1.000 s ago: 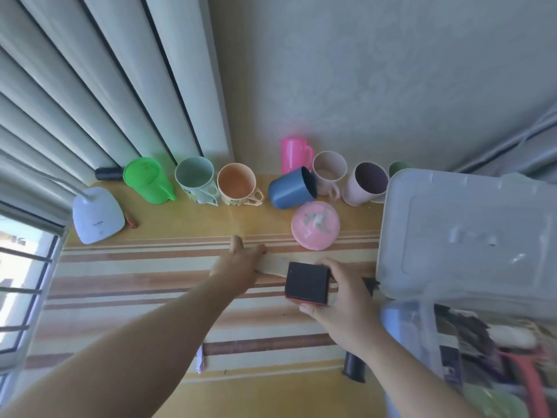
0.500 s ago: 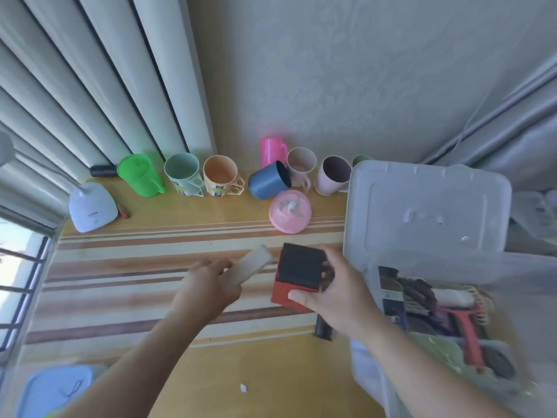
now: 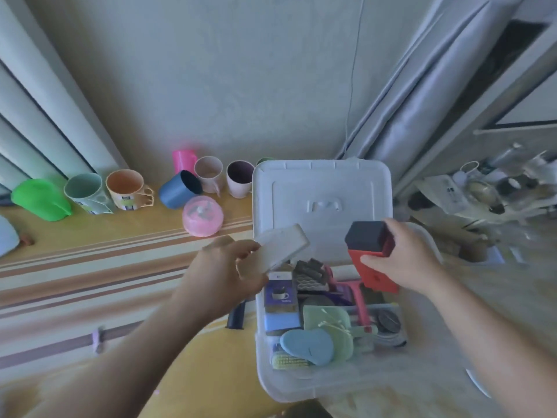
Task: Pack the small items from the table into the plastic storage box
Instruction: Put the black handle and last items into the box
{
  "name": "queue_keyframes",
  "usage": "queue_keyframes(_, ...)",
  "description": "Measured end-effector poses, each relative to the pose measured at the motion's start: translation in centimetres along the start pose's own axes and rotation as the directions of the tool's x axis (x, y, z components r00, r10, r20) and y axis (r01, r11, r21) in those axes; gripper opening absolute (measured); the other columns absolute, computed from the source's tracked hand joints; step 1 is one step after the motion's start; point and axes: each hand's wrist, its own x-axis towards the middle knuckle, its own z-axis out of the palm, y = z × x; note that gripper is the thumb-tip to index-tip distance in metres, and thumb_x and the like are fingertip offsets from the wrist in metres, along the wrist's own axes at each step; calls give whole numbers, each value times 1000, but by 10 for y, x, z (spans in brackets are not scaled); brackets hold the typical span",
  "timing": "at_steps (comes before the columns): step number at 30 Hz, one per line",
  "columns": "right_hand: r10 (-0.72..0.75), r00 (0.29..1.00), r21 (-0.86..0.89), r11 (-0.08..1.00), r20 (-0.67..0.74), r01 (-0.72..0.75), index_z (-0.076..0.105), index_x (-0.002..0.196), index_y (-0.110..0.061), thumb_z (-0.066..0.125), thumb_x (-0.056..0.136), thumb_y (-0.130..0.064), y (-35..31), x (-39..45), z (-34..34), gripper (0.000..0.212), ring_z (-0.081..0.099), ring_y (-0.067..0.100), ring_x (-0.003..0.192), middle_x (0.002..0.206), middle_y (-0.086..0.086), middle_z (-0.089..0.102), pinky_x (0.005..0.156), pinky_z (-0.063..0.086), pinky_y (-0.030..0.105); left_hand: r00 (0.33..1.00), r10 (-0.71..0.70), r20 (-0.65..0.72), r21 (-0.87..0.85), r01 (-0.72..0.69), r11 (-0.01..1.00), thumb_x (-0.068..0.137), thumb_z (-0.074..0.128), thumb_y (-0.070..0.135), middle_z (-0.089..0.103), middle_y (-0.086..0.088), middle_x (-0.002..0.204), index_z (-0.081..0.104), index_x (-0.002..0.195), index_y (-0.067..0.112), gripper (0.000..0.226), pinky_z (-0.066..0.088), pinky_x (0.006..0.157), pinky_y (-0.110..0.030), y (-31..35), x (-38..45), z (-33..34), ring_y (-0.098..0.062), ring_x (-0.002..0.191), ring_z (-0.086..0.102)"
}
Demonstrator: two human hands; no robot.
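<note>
The clear plastic storage box point(image 3: 271, 375) stands open at the table's right end, its white lid point(image 3: 319, 191) tilted up behind it. Inside lie several small items, among them a blue heart-shaped piece point(image 3: 307, 345), a pale green piece point(image 3: 328, 321) and a purple carton point(image 3: 280, 294). My left hand point(image 3: 223, 273) grips a flat whitish block point(image 3: 283, 248) above the box's left rim. My right hand point(image 3: 404, 257) holds a red box with a black top point(image 3: 369, 251) over the box's far right part.
Along the wall stand several cups: green point(image 3: 40, 199), pale green point(image 3: 86, 190), orange point(image 3: 126, 188), blue on its side point(image 3: 177, 190), pink point(image 3: 184, 159) and two beige ones. A pink round lid point(image 3: 202, 216) lies near them. A dark cylinder point(image 3: 236, 315) lies left of the box. Cluttered shelves sit at right.
Both hands have lifted their objects off the striped table and carried them right, over the open box. The view has swung right and down onto the box's contents.
</note>
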Motion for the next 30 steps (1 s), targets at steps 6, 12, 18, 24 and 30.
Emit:
queue_keyframes(6, 226, 956, -339, 928, 187, -154, 21, 162, -21, 70, 88, -58, 120, 9, 64, 96, 68, 25, 100, 133, 6, 64, 74, 61, 40, 994, -38, 103, 47, 33, 998, 69, 79, 49, 60, 19, 97, 72, 116, 38, 49, 49, 73, -22, 65, -6, 72, -9, 87, 64)
queue_keyframes(12, 231, 964, -495, 858, 131, -138, 20, 160, -21, 53, 100, -61, 148, 27, 80, 80, 63, 33, 109, 134, 18, 55, 67, 51, 37, 977, -85, 193, 123, 62, 990, 69, 72, 52, 61, 17, 102, 71, 114, 38, 47, 54, 76, -27, 98, 0, 112, -7, 89, 58)
queue_keyframes(18, 85, 992, -506, 862, 94, -27, 44, 136, -24, 54, 99, -61, 151, 32, 78, 54, 57, 34, 111, 136, 13, 41, 69, 51, 38, 963, -149, 225, 212, 101, 972, 72, 70, 52, 60, 12, 101, 69, 119, 39, 49, 56, 76, -32, 110, 14, 142, -12, 88, 59)
queue_keyframes(24, -492, 871, -114, 865, 6, 489, 71, 117, -19, 60, 92, -37, 126, -3, 71, 33, 51, 28, 119, 127, 1, 60, 96, 53, 50, 924, -182, 336, 325, 67, 943, 78, 68, 44, 57, 8, 106, 65, 123, 41, 45, 55, 77, -29, 115, 25, 162, -15, 89, 61)
queue_keyframes(30, -585, 734, -140, 742, 345, 656, 65, 127, -22, 80, 81, -33, 104, -28, 81, 49, 56, 31, 114, 123, 4, 62, 89, 54, 49, 851, -146, 504, 365, -56, 929, 75, 60, 47, 64, 8, 106, 65, 116, 38, 42, 55, 84, -38, 124, 26, 180, -17, 103, 59)
